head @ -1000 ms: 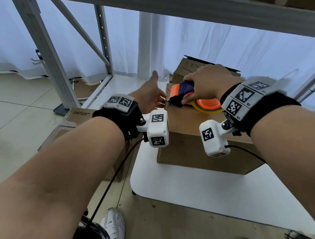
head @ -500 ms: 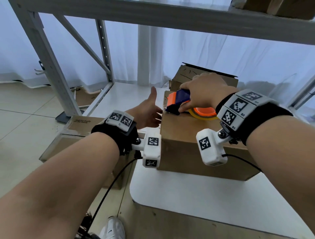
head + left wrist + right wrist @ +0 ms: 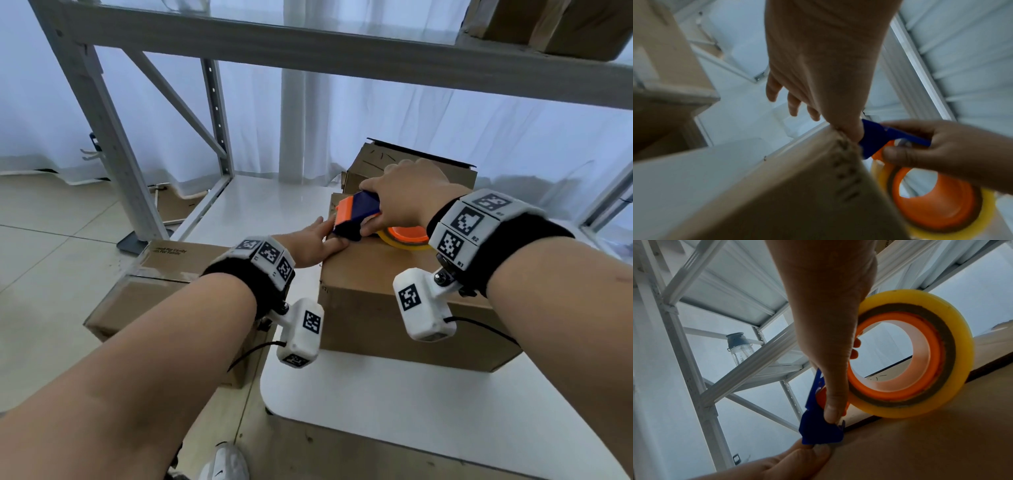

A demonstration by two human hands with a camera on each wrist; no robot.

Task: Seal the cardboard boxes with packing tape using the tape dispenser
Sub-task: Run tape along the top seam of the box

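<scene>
1. The right hand (image 3: 407,195) grips the blue-and-orange tape dispenser (image 3: 356,214), fingers curled over its top and the thumb pressed on its near side.
2. In the right wrist view that thumb (image 3: 833,405) bears down on the blue blade end (image 3: 821,433), which touches the top of the cardboard box (image 3: 931,447).
3. The yellowish tape roll (image 3: 920,352) on its orange hub stands on edge, resting on the box top behind the blade.
4. The left hand (image 3: 310,245) lies at the box's far left top corner, fingers fairly straight, nothing gripped.
5. Its thumb (image 3: 851,129) presses at the box edge right against the blue blade; the other fingers (image 3: 793,104) hang loose beyond the corner, touching nothing I can see.
6. The box (image 3: 387,298) sits on the white counter (image 3: 411,404), closed on top.
7. A second box with open flaps (image 3: 376,161) stands just behind it.
8. A taped box (image 3: 154,284) sits lower on the left, beside the counter.
9. A clear bottle (image 3: 740,348) stands on the metal shelving (image 3: 113,144).
</scene>
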